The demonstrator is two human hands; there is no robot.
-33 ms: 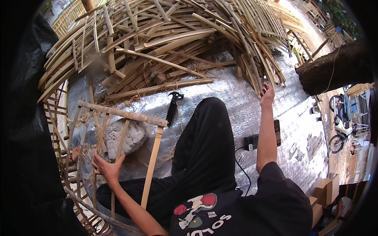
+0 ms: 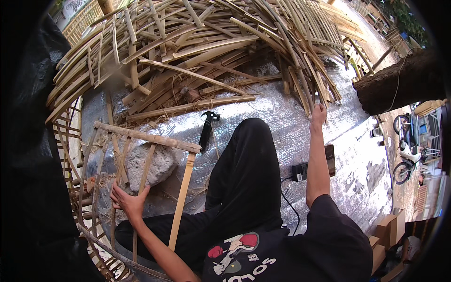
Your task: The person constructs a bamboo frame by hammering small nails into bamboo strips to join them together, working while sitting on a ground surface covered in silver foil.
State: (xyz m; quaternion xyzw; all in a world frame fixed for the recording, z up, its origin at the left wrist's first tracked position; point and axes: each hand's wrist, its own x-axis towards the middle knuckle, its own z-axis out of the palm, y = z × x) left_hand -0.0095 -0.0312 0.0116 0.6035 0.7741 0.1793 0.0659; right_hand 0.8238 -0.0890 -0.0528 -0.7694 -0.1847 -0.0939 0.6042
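Observation:
A slatted bamboo frame (image 2: 146,137) leans over my folded leg at the left. My left hand (image 2: 128,199) is closed around slats in its middle, thumb toward the grey stone block (image 2: 157,168) behind it. One slat (image 2: 182,197) of the frame is paler than the others. At the right, my outstretched right hand (image 2: 319,114) pinches the lower end of a bamboo strip (image 2: 307,91) in the big pile; the fingers partly hide that end. A black claw hammer (image 2: 206,133) lies between the frame and my raised knee.
The heap of split bamboo strips (image 2: 206,49) spans the far side. Silvery foil sheeting (image 2: 350,155) covers the ground. Right of my knee lies a black charger-like box (image 2: 299,171) with a cord. A thick log (image 2: 399,82), cardboard boxes (image 2: 389,230) and a motorbike (image 2: 408,148) stand farther right.
My right hand has dropped slightly, and its fingers have closed on a strip's end. My left hand and the frame stay almost where they were.

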